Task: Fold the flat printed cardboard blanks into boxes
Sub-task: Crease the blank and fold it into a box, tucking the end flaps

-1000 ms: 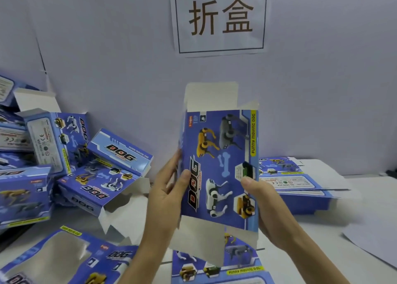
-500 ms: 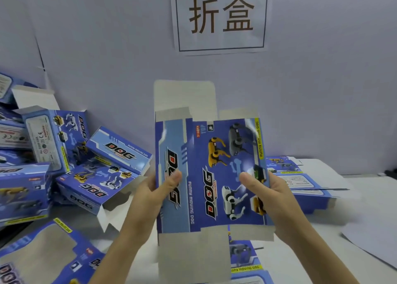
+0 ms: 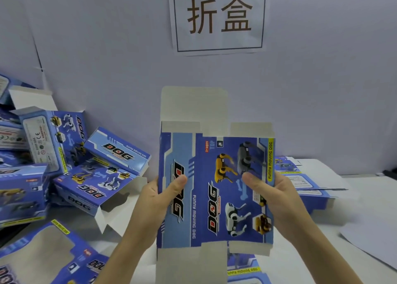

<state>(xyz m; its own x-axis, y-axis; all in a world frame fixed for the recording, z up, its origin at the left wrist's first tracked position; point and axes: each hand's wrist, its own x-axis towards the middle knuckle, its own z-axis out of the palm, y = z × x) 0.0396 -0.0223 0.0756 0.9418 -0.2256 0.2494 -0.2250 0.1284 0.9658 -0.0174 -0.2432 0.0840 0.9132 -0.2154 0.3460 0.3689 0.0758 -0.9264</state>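
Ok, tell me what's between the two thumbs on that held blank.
Head view: between the left thumb and right thumb lies only the printed face of the cardboard blank, with its fold crease and the yellow dog picture.

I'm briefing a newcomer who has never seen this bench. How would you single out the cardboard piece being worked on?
Find the white paper sign with large brown characters on the wall. Directly below it, the left hand and right hand hold a blue printed cardboard blank upright. Unlike the folded blue boxes piled left and the flat blanks stacked right, it alone is in hand.
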